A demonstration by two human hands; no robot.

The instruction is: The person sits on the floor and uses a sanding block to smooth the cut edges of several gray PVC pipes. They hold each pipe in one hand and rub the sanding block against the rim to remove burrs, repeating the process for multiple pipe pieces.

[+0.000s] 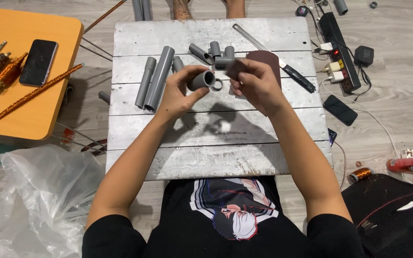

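Left hand: my left hand (183,91) is wrapped around a short grey pipe piece (201,80), fingers clamped on its body, its open end turned toward 3 o'clock.
Right hand: my right hand (254,81) sits just beside that open end, fingers pinched together on a dark brown sheet (266,61) that looks like sandpaper; its folded edge meets the pipe mouth.
Pipe piece: held above the middle of the white plank board (216,138), near its 12 o'clock half, between my two hands.
Ring: a thin grey ring (217,85) shows at the pipe mouth; I cannot tell whether it touches the board or hangs on the pipe.
Long pipes: two long grey pipes (156,79) lie side by side at 9 o'clock of my left hand, on the board.
Short fittings: a cluster of short grey fittings (216,53) lies at 12 o'clock of my hands.
Blade: a long flat blade with a black taped handle (278,59) runs slantwise at 1 o'clock of my right hand.
Orange table: an orange table (5,119) stands at 9 o'clock, well apart, bearing a dark phone (38,62).
Power strip: a black power strip (339,50) lies on the floor at 2 o'clock.
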